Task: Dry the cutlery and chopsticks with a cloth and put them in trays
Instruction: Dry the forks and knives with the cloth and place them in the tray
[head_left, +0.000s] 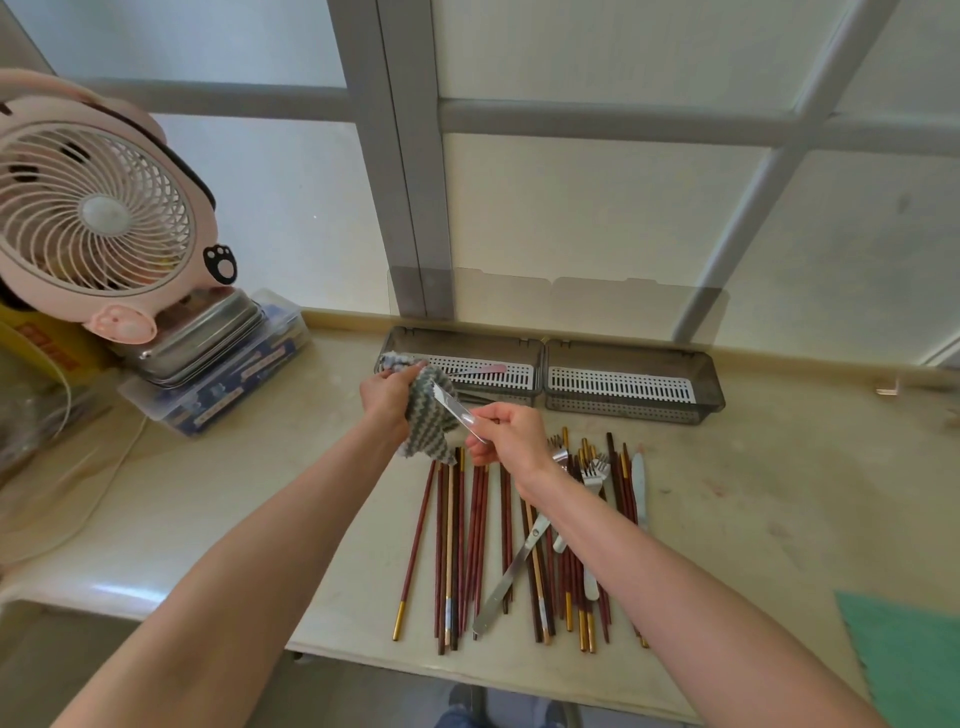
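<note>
Above the worktop (753, 493), forward of the trays: both hands raised and close together, joined by one steel utensil (457, 410). Left hand (387, 397) curled tight round a bunched grey-and-white striped cloth (426, 423), loose folds hanging below the fist. Right hand (506, 434) pinching the near end of the utensil between thumb and fingers. Long axis of the utensil on a slant, from the right hand at the near right up to the far left, far end lying against the cloth by the left hand. Cannot tell whether that far end is a blade or a handle.

Behind the hands, along the window ledge: two grey trays side by side, each with a white slotted insert, long axes left to right. In the left tray (462, 340), a pink-handled piece (488, 370) lying left to right. Just beside it, the right tray (631, 353).

On the worktop below the hands: a spread of brown chopsticks (467, 545), mostly parallel, long axes running near to far, several gold-tipped at the near end. Among them on the right, forks (592, 473) with tines pointing away toward the trays. Across the chopsticks, a flat steel piece (511, 571) on a diagonal, near left to far right.

At far left: a pink fan (98, 213) atop a steel box (208, 332). At the near right corner, a green mat (909, 660).
</note>
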